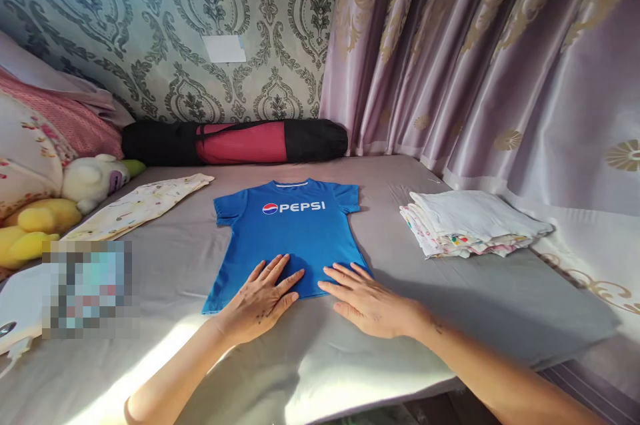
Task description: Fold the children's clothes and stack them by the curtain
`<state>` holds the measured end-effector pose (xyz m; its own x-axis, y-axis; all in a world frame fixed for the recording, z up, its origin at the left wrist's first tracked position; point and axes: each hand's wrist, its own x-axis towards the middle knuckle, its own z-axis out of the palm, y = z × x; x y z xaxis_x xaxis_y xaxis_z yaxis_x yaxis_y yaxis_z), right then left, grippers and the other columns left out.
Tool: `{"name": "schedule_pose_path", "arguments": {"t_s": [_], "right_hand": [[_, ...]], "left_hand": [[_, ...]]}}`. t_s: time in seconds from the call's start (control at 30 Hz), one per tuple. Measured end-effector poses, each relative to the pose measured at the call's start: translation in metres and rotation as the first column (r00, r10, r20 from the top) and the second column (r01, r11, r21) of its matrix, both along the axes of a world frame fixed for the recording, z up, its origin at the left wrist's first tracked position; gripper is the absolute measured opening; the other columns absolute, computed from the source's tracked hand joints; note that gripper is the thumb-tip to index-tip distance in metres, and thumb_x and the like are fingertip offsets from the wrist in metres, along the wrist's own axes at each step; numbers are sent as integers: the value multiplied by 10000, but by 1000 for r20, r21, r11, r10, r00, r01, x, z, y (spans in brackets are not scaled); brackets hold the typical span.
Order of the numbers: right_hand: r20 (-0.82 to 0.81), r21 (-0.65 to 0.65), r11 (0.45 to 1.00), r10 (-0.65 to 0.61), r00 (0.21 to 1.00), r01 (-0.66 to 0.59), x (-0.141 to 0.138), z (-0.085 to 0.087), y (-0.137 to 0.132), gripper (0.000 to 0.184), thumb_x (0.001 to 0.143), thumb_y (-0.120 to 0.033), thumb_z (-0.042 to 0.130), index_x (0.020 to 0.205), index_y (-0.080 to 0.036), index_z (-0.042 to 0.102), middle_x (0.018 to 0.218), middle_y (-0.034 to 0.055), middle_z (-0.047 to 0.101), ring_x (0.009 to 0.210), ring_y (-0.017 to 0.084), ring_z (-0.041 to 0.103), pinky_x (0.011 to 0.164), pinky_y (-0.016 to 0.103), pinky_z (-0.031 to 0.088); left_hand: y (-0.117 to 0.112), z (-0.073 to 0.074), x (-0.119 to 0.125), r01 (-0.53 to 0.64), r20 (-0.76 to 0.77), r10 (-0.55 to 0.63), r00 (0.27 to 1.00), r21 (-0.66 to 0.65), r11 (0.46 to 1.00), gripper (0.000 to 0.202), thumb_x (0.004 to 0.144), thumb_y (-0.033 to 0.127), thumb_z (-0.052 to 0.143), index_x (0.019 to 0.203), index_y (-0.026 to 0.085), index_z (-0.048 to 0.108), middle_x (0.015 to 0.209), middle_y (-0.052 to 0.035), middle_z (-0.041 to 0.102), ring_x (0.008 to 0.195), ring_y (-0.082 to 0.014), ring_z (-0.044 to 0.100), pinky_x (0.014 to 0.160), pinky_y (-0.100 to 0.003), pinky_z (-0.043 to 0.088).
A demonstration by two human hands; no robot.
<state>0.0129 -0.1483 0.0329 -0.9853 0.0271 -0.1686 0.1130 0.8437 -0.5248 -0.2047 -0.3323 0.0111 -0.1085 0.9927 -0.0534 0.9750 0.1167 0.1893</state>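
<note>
A blue T-shirt with a white PEPSI print lies spread face up on the grey bed sheet, its collar away from me and both short sleeves out to the sides. My left hand rests flat on the lower left of the shirt, fingers spread. On the lower right, near the hem, lies my right hand, also flat with fingers apart. Neither hand grips the cloth. Parts of the hem are hidden under the hands.
To the right sits a stack of folded cloths. Patterned pale trousers lie at left, beside plush toys. A black and red rolled bag lies along the wall. Curtains hang at right. A white device is at lower left.
</note>
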Motion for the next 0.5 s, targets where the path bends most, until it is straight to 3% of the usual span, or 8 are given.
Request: {"name": "schedule_pose_path", "arguments": {"t_s": [0.07,0.17,0.27,0.37,0.5], "right_hand": [[25,-68,997,-46,999,47,8,8,13,461,1009,-393,367,1458,-314,438,1579,3,305,1467,214,225,1208,432,170],[26,-193,972,-131,991,134,11,18,36,369,977,-362,434,1265,-264,643,1422,36,543,1310,205,493,1122,361,343],[42,-352,862,-374,926,364,-1,17,59,345,965,-346,424,1091,-177,698,1063,74,725,925,181,686,763,272,524],[35,-207,759,-625,780,617,-18,4,73,340,956,-334,426,903,-137,698,772,56,703,616,142,634,538,221,416],[17,74,715,-698,716,695,-32,-10,73,374,921,-387,500,665,-160,652,633,55,647,620,168,608,535,244,329]], "left_hand": [[6,11,-4,5,24,-4,1000,-19,1000,517,995,529,228,1408,369,494,1490,-64,459,1392,-290,372,1117,-493,280],[29,29,-18,41,92,-35,995,-70,997,509,990,501,236,1183,344,680,1233,-71,646,1200,-280,539,1026,-466,355],[68,39,-33,95,234,-76,969,-71,993,475,961,484,317,994,239,723,895,-60,694,857,-215,631,851,-361,441],[117,40,-40,70,368,-63,928,-5,998,399,919,408,411,1007,169,717,882,-72,708,771,-197,624,684,-281,452],[182,36,-31,28,434,-41,900,36,999,332,892,298,476,1051,129,713,928,-91,738,815,-197,651,724,-259,483]]}}
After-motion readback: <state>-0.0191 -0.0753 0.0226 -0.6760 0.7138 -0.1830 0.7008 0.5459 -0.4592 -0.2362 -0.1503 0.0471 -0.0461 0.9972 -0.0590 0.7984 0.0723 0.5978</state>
